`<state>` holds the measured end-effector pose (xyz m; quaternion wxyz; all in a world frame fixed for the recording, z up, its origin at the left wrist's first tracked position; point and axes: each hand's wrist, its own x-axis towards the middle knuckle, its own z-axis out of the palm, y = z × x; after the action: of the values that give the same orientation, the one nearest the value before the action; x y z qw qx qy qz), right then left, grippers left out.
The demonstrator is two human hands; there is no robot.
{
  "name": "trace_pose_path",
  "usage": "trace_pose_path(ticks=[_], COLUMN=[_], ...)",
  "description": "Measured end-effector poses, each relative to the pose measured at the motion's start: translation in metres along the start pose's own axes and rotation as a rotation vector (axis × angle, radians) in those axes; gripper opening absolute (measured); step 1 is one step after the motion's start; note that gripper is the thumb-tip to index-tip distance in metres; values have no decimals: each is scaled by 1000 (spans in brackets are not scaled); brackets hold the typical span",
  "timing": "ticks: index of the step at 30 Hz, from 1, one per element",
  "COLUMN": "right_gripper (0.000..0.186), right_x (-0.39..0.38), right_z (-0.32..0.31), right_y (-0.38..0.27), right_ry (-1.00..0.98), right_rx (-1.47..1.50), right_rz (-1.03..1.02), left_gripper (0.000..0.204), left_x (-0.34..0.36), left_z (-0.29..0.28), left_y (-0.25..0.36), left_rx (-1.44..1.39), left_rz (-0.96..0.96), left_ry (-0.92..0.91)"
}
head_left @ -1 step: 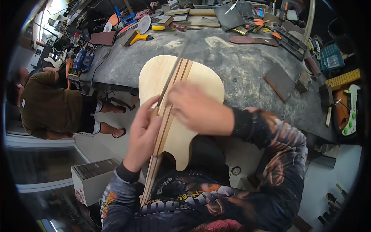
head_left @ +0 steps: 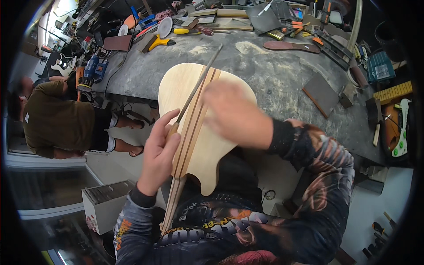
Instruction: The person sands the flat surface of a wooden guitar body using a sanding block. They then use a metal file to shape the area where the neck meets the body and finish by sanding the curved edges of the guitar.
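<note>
A pale wooden guitar body (head_left: 179,86) with brown lengthwise stripes and a long neck (head_left: 171,207) lies over my lap and the bench edge. My left hand (head_left: 159,154) grips the wooden handle (head_left: 172,129) of a long, slim dark file (head_left: 198,84), whose blade points up and away over the body. My right hand (head_left: 234,112) is blurred over the middle of the body, just right of the blade; its fingers are smeared, so their hold is unclear.
A dusty bench (head_left: 278,75) carries assorted tools (head_left: 161,43) at the back and a dark block (head_left: 320,95) at right. A co-worker (head_left: 57,119) stands at left, near a white box (head_left: 106,207). An orange guitar (head_left: 393,128) sits at far right.
My right hand has moved slightly away from me and to the right, and is more smeared. The file's tip shows more clearly; my left hand has barely moved.
</note>
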<state>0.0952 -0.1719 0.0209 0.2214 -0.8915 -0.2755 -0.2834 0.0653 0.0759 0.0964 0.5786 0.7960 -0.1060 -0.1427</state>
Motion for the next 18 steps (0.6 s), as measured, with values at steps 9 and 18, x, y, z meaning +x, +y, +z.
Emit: trace_pose_path(ticks=[9,18], right_gripper=[70,55], right_x=[1,-26], right_z=[-29,-26], right_y=[90,94], right_ry=[-571,-329], right_rx=[147,434], right_rz=[592,609], left_gripper=[43,51], left_x=[-9,-2], left_z=[-12,5], left_y=[19,45], left_rx=[486,797], left_rz=[-124,43], left_ry=[-55,-143])
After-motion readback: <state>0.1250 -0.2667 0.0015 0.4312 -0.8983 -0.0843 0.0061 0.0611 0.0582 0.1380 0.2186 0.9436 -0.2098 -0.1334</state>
